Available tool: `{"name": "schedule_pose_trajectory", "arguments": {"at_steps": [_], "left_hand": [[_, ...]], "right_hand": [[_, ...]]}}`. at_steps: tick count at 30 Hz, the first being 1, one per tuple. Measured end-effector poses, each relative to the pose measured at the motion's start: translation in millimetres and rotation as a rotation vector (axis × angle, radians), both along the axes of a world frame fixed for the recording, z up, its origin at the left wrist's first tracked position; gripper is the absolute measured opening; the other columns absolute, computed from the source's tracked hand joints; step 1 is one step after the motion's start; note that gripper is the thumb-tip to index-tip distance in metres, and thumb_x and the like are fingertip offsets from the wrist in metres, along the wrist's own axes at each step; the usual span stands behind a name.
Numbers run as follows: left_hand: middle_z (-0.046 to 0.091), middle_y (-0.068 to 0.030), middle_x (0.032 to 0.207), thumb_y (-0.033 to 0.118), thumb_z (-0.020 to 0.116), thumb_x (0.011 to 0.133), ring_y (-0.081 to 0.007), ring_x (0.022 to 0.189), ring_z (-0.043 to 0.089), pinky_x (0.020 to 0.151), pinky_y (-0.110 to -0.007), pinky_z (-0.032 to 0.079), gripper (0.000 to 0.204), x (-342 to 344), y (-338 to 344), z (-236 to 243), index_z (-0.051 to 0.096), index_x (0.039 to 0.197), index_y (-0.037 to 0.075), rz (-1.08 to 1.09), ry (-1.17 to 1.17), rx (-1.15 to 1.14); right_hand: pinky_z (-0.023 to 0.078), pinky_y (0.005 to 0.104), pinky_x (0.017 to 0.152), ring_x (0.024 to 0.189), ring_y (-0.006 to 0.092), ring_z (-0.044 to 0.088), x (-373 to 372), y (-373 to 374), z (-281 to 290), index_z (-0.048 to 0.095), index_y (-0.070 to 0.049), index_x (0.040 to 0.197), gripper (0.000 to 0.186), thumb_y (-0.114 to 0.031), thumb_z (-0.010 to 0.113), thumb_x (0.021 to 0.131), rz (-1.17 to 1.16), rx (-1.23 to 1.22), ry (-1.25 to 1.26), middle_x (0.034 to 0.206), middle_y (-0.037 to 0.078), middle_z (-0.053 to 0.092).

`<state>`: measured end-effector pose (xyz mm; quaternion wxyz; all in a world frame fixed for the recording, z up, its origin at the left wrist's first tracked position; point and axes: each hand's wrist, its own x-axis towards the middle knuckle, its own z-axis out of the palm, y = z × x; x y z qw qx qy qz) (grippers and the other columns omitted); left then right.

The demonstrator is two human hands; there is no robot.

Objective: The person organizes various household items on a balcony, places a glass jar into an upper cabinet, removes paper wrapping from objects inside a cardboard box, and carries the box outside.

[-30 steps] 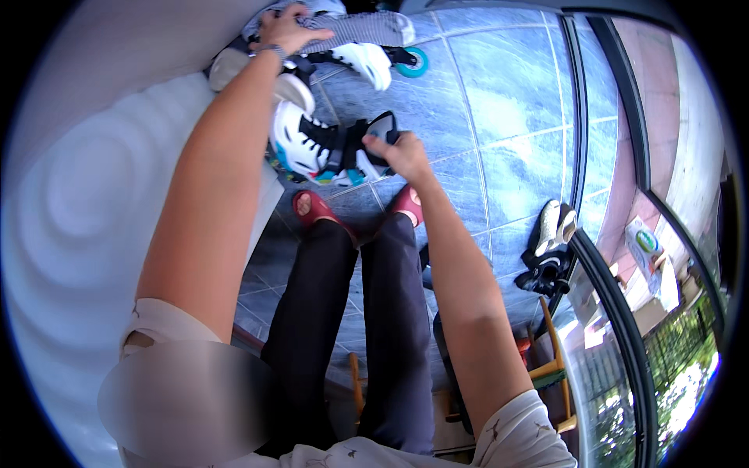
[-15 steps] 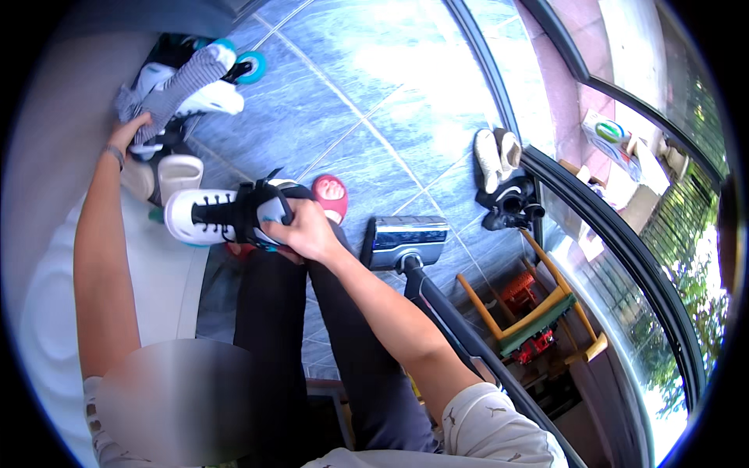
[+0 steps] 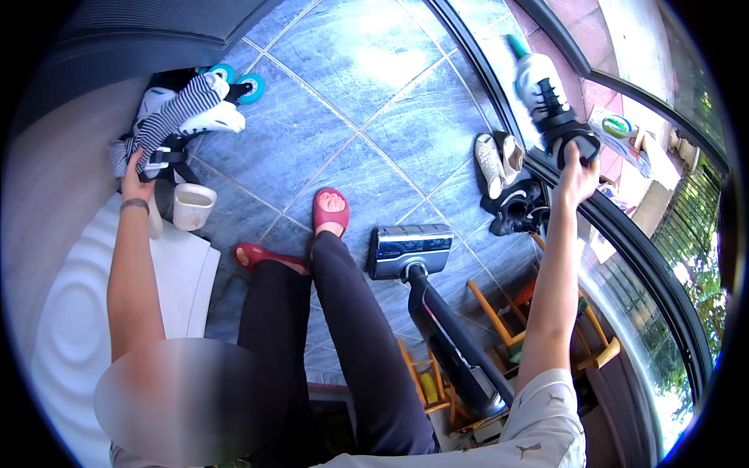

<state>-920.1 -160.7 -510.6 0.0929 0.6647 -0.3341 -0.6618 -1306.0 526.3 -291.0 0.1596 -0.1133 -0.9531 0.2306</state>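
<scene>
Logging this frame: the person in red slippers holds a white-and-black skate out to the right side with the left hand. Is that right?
Not quite. The head view shows the right hand holding the white-and-black skate out to the right side; the left hand is by the striped sock. The person is in red slippers, as you say.

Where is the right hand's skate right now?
Head view, upper right: the skate is in the grip of the right hand, with the pale shoes to its lower left and the white box to its lower right.
</scene>
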Motion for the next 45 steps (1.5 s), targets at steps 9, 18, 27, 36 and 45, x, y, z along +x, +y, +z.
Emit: {"name": "schedule_pose_trajectory", "arguments": {"at_steps": [9,18,27,36,45], "left_hand": [[0.063,-0.009,0.099,0.008,0.069,0.079,-0.0254,0.097,0.06,0.086,-0.043,0.051,0.023,-8,59,35,0.061,0.1,0.005,0.133,0.1,0.076],[0.065,-0.0093,0.094,0.016,0.055,0.088,-0.0257,0.086,0.064,0.075,-0.043,0.056,0.016,-65,258,108,0.058,0.099,0.005,0.416,0.081,0.32],[0.062,-0.0095,0.095,0.001,0.056,0.086,-0.0227,0.083,0.064,0.079,-0.04,0.059,0.009,-211,409,230,0.057,0.094,-0.002,0.35,0.282,0.653],[0.061,-0.0034,0.102,-0.003,0.055,0.083,-0.018,0.095,0.061,0.086,-0.039,0.05,0.025,-110,425,237,0.059,0.105,0.008,0.233,0.325,0.75],[0.063,-0.0145,0.101,0.014,0.063,0.076,-0.0323,0.087,0.06,0.081,-0.039,0.047,0.039,34,319,50,0.055,0.108,-0.005,-0.527,-0.167,-0.329]], "right_hand": [[0.048,0.035,0.088,0.095,0.0243,0.066,-65,2,-147,0.07,-0.014,0.104,0.024,-0.021,0.065,0.082,0.073,0.151,-0.328,0.102,0.01,0.069],[0.05,0.0326,0.085,0.102,0.0233,0.058,230,-234,-103,0.038,-0.006,0.138,0.064,-0.023,0.067,0.084,0.112,-1.281,-1.555,0.118,0.013,0.057],[0.044,0.0302,0.087,0.094,0.0195,0.057,167,-129,-30,0.059,0.006,0.115,0.037,-0.008,0.067,0.082,-0.103,-1.046,-0.553,0.106,0.012,0.062],[0.055,0.0337,0.075,0.089,0.0244,0.064,-7,63,29,0.057,0.002,0.115,0.032,-0.005,0.065,0.085,-0.063,-0.833,-0.042,0.105,0.015,0.061],[0.056,0.0406,0.072,0.092,0.0274,0.063,-106,203,-116,0.054,0.005,0.116,0.043,-0.011,0.069,0.079,-0.57,-0.435,-0.215,0.106,0.015,0.06]]}}
